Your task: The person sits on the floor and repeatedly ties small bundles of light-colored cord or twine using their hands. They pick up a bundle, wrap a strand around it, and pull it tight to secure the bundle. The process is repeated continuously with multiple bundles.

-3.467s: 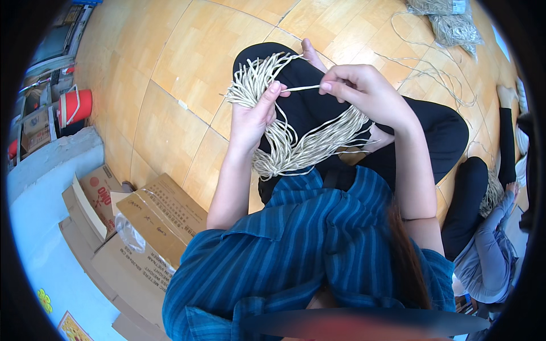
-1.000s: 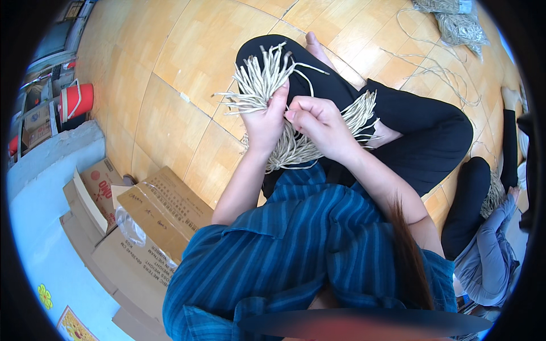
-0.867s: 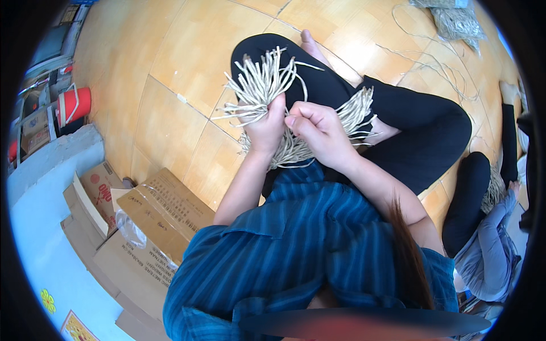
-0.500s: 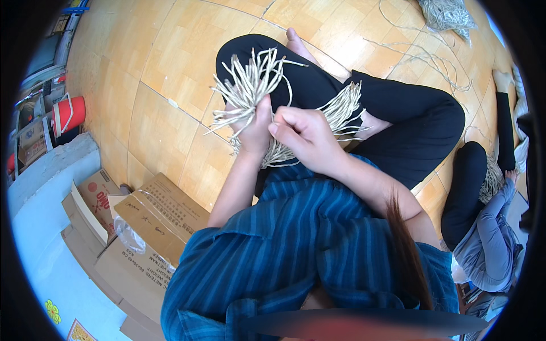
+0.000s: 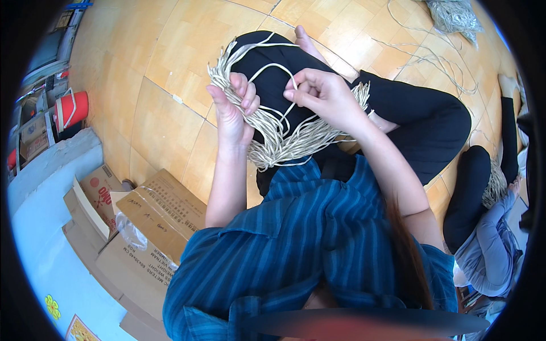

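A thick bundle of pale, straw-coloured cords (image 5: pixel 273 139) lies bent across my lap, one end rising on the left and the other pointing right. Around the raised end, my left hand (image 5: pixel 234 111) is curled, its thumb lifted away from the cords. My right hand (image 5: pixel 324 96) pinches a single strand between thumb and fingers, to the right of the left hand. That strand arches loosely from the bundle over my dark trousers (image 5: pixel 273 65). Cord tips fan out at both ends of the bundle.
Cardboard boxes (image 5: pixel 165 210) stand at the lower left by a pale blue wall (image 5: pixel 51 227). A red bucket (image 5: pixel 73 111) is farther left. Loose cords (image 5: pixel 441 65) and a clear bag of cord (image 5: pixel 454 20) lie at the far right. Another person (image 5: pixel 486 244) sits at right with more cords.
My right hand has moved up and right, drawing one strand into an arch. My left hand has turned and loosened, and the raised cords now lean together rather than splaying out.
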`<state>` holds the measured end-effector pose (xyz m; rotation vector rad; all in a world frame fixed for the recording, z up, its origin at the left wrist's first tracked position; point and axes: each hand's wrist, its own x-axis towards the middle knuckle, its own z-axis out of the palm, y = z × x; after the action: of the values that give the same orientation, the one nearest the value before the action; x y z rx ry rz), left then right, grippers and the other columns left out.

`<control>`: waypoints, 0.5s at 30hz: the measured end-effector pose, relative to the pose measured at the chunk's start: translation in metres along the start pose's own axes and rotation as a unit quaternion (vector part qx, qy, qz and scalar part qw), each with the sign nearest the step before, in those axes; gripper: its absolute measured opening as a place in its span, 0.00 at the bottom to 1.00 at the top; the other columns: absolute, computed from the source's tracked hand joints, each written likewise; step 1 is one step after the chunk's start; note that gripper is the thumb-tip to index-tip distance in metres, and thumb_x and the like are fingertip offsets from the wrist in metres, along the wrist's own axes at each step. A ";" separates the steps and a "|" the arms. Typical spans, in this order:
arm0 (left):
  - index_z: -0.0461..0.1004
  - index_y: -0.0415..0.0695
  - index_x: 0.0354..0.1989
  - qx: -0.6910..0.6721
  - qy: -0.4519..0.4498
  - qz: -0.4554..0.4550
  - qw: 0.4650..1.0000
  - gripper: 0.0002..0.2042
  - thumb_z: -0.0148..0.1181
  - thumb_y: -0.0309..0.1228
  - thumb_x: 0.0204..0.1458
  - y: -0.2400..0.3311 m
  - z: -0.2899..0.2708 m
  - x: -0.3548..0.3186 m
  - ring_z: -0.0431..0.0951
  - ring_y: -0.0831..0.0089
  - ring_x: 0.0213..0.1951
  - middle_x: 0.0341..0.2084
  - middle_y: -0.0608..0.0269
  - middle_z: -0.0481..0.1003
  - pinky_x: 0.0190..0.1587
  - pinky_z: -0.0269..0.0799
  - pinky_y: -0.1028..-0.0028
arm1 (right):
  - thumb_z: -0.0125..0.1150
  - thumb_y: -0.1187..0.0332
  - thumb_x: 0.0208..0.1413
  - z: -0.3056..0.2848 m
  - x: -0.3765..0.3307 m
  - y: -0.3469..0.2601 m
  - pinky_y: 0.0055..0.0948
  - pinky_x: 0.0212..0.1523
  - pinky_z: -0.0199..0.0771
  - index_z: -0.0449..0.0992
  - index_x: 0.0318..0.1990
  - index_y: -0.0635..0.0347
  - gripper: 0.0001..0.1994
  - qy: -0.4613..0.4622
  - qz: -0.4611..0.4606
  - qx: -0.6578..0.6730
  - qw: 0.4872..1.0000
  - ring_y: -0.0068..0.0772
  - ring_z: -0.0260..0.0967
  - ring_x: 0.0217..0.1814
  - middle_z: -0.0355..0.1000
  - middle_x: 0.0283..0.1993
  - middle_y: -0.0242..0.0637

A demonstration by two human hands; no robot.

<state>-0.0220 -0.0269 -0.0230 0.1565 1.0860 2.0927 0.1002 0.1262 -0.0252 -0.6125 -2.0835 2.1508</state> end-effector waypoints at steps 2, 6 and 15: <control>0.68 0.41 0.47 0.020 0.043 0.009 0.999 0.37 0.47 0.67 0.47 0.000 0.003 -0.002 0.55 0.86 0.20 0.33 0.70 0.69 0.18 0.51 0.87 | 0.60 0.69 0.59 0.015 0.005 -0.010 0.12 0.27 0.61 0.74 0.34 0.61 0.06 0.011 -0.012 0.033 0.999 0.08 0.61 0.25 0.65 0.23 0.19; 0.57 0.41 0.64 0.085 0.080 0.026 0.993 0.55 0.38 0.78 0.37 -0.002 0.005 -0.003 0.57 0.90 0.19 0.48 0.64 0.70 0.17 0.50 0.89 | 0.58 0.70 0.58 0.022 0.011 -0.041 0.18 0.31 0.73 0.72 0.29 0.67 0.09 -0.063 -0.089 0.081 0.991 0.21 0.78 0.33 0.77 0.27 0.37; 0.64 0.43 0.50 0.027 -0.045 -0.022 0.998 0.34 0.50 0.64 0.50 -0.002 -0.019 -0.005 0.60 0.86 0.22 0.30 0.70 0.68 0.20 0.56 0.87 | 0.61 0.63 0.53 0.028 0.056 -0.082 0.22 0.32 0.74 0.74 0.44 0.69 0.17 -0.100 -0.142 -0.007 0.985 0.24 0.75 0.29 0.78 0.30 0.36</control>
<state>-0.0257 -0.0425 -0.0353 0.2479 1.0834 1.9981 0.0217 0.1238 0.0418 -0.0907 -2.1276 2.1082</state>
